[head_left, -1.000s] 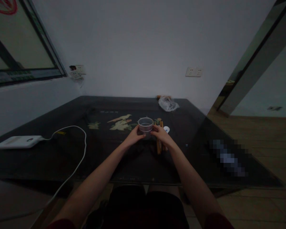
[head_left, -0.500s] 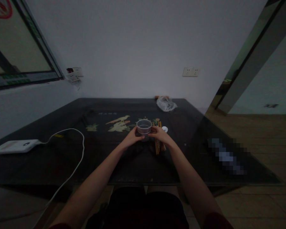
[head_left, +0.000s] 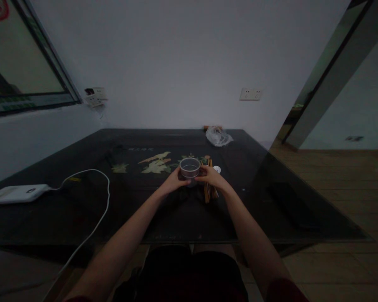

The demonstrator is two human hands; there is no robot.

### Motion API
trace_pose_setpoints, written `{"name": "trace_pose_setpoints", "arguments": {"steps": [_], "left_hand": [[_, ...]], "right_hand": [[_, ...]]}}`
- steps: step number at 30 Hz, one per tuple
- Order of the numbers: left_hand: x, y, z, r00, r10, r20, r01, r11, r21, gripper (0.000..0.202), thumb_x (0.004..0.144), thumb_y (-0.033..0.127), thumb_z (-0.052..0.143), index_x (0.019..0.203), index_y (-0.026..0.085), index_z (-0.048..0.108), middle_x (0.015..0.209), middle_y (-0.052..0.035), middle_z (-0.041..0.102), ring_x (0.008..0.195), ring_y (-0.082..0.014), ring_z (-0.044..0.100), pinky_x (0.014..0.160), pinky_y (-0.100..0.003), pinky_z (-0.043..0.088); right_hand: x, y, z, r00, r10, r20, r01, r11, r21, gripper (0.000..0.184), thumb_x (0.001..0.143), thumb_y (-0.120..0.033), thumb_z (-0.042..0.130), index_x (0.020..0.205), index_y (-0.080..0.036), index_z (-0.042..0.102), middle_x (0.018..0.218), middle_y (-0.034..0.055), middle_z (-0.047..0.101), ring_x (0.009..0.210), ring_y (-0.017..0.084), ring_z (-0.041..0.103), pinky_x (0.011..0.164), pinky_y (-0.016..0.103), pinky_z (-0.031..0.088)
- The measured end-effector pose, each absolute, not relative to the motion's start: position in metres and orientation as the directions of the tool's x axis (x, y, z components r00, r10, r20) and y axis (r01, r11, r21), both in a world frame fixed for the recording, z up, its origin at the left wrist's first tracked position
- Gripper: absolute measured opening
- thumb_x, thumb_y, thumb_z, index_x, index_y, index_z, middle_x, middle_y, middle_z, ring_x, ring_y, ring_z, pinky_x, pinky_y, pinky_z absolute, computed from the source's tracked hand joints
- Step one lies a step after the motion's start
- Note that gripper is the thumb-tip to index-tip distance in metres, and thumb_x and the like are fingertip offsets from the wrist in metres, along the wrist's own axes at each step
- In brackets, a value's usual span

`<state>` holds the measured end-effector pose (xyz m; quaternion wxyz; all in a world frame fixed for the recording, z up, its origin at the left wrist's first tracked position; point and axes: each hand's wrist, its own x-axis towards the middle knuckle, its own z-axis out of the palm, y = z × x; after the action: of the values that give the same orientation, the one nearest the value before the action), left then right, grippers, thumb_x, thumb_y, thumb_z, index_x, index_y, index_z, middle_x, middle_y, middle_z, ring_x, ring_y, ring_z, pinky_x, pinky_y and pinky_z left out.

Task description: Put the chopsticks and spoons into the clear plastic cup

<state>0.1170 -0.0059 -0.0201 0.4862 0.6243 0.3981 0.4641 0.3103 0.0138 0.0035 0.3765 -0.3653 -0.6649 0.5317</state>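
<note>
I see a pale wall (head_left: 170,63) filling the upper frame, above a dark table (head_left: 138,214) printed with a bird. A window (head_left: 25,58) shows upper left. Lower right I make out a dark slab (head_left: 292,205); far left lies a white device (head_left: 19,194), its cable (head_left: 108,197) looping off the table's near edge. A plastic bag (head_left: 219,137) sits right of centre, near the wall. My left hand (head_left: 174,181) and right hand (head_left: 214,177) grip the cup (head_left: 190,167) from both sides, mid-frame. Brown sticks (head_left: 206,193) lie partly behind the right hand, a white disc (head_left: 217,169) just beside it.
</note>
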Motion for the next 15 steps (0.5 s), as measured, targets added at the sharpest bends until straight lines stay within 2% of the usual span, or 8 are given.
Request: {"name": "trace_pose_setpoints", "arguments": {"steps": [6, 9, 12, 15], "left_hand": [[0.117, -0.006, -0.022, 0.259, 0.951, 0.170, 0.036, -0.186, 0.982, 0.084, 0.054, 0.024, 0.082, 0.128, 0.013, 0.044, 0.133, -0.0193, 0.049, 0.124, -0.0308, 0.046, 0.106, -0.046, 0.033], [0.116, -0.007, -0.019, 0.256, 0.952, 0.170, 0.054, -0.189, 0.980, 0.085, 0.054, 0.025, 0.083, 0.128, 0.014, 0.044, 0.133, -0.0184, 0.049, 0.125, -0.0304, 0.045, 0.106, -0.046, 0.032], [0.115, -0.008, -0.014, 0.245, 0.948, 0.205, 0.063, -0.226, 0.972, 0.088, 0.055, 0.026, 0.082, 0.131, 0.012, 0.040, 0.135, -0.0201, 0.047, 0.126, -0.0302, 0.044, 0.107, -0.046, 0.032], [0.114, -0.009, -0.009, 0.211, 0.950, 0.230, 0.052, -0.246, 0.968, 0.097, 0.056, 0.028, 0.081, 0.138, 0.015, 0.031, 0.138, -0.0199, 0.043, 0.126, -0.0297, 0.044, 0.105, -0.046, 0.033]], "right_hand": [[0.313, 0.013, 0.007, -0.467, 0.881, 0.081, 0.107, 0.147, -0.983, 0.051, 0.055, -0.002, 0.071, 0.104, -0.013, 0.063, 0.102, 0.0091, 0.069, 0.088, 0.019, 0.066, 0.082, 0.034, 0.052], [0.319, 0.015, 0.009, -0.459, 0.886, 0.066, 0.171, 0.161, -0.972, 0.052, 0.057, -0.001, 0.068, 0.108, -0.013, 0.062, 0.098, 0.0078, 0.070, 0.080, 0.017, 0.066, 0.076, 0.031, 0.053], [0.326, 0.021, 0.010, -0.349, 0.931, 0.106, 0.286, 0.213, -0.934, 0.044, 0.063, -0.004, 0.065, 0.107, -0.012, 0.064, 0.092, 0.0067, 0.070, 0.077, 0.016, 0.066, 0.075, 0.029, 0.052], [0.333, 0.027, 0.010, -0.200, 0.960, 0.198, 0.402, 0.264, -0.877, 0.033, 0.069, -0.011, 0.063, 0.102, -0.013, 0.067, 0.085, 0.0056, 0.070, 0.077, 0.016, 0.065, 0.076, 0.028, 0.051]]}}
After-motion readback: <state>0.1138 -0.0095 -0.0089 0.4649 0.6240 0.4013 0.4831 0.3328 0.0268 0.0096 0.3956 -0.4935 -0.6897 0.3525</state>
